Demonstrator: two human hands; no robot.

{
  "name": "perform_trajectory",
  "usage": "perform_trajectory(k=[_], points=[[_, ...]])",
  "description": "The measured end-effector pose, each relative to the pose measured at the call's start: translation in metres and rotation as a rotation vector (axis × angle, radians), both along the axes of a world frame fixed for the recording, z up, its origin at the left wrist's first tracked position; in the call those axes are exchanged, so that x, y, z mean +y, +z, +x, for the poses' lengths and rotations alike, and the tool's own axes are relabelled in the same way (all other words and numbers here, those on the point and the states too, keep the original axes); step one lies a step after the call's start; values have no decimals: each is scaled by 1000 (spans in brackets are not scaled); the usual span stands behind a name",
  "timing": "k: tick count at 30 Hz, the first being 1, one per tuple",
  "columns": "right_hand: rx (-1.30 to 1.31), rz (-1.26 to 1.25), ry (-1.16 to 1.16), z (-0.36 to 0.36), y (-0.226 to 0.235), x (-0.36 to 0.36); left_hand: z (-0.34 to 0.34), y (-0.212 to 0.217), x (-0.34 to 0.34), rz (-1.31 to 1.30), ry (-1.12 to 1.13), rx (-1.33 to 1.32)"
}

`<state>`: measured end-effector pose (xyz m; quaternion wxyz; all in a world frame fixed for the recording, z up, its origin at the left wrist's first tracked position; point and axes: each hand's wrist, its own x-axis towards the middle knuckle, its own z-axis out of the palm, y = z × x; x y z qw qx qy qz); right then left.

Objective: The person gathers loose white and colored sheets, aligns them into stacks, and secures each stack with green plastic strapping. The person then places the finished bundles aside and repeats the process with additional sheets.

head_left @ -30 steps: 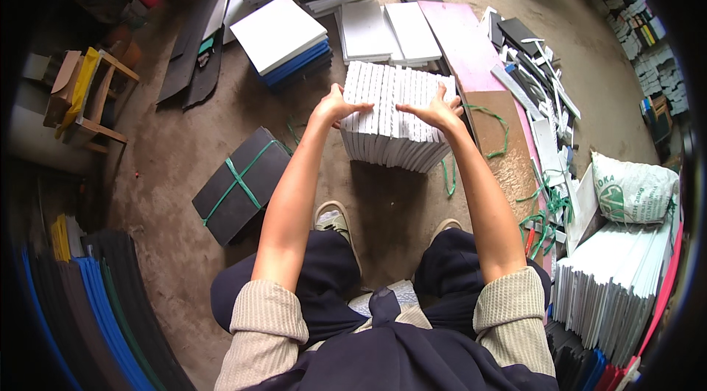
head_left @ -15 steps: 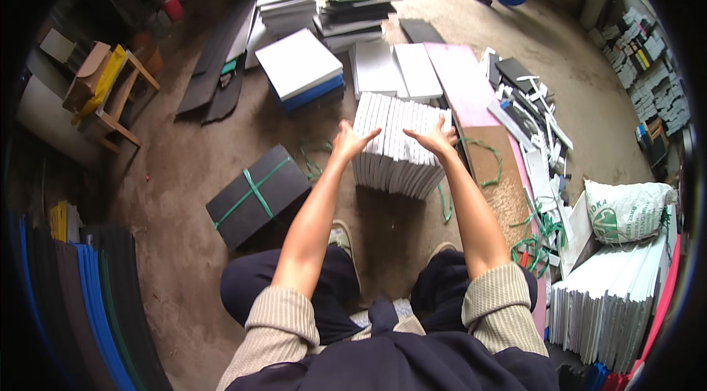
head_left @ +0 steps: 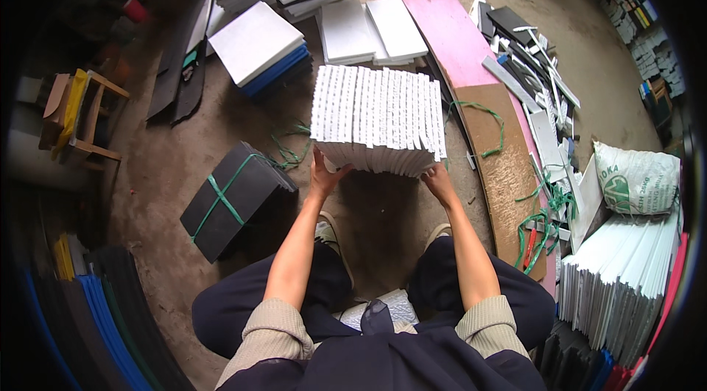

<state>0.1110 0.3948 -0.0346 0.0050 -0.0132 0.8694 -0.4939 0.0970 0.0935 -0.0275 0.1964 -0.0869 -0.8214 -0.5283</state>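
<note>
Left hand [head_left: 324, 174]: palm and fingers spread flat against the near left underside of the block of thin white foam sheets standing on edge [head_left: 378, 117], bearing it.
Right hand [head_left: 437, 181]: same at the near right corner, fingers open, pressing.
Block: squared, between both hands, lifted clear of the concrete floor [head_left: 383, 222] as far as visible; no tie round it.
Left of left hand: black sheet bundle, bound crosswise with green strap [head_left: 234, 196].
Right of right hand: loose green strap [head_left: 482, 122] on a brown board [head_left: 508, 170].
Progress: stack gathered; binding appears undone.

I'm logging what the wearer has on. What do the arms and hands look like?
Both forearms are bare. Ribbed beige sleeves are pushed up above the elbows. The left hand and right hand wear no gloves; no rings or watch are visible.
</note>
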Motion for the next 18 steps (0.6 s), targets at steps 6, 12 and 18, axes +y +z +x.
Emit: perform_trajectory(k=[6,12,18], points=[[-1,-73,-42,-21,-8,-11,-15,3,20,115,90,-104],[42,256,-18,-56,113,-4,-59,103,7,-104,56,-408],[-111,253,-120,-75,117,-10,-76,101,7,-79,-21,-562]])
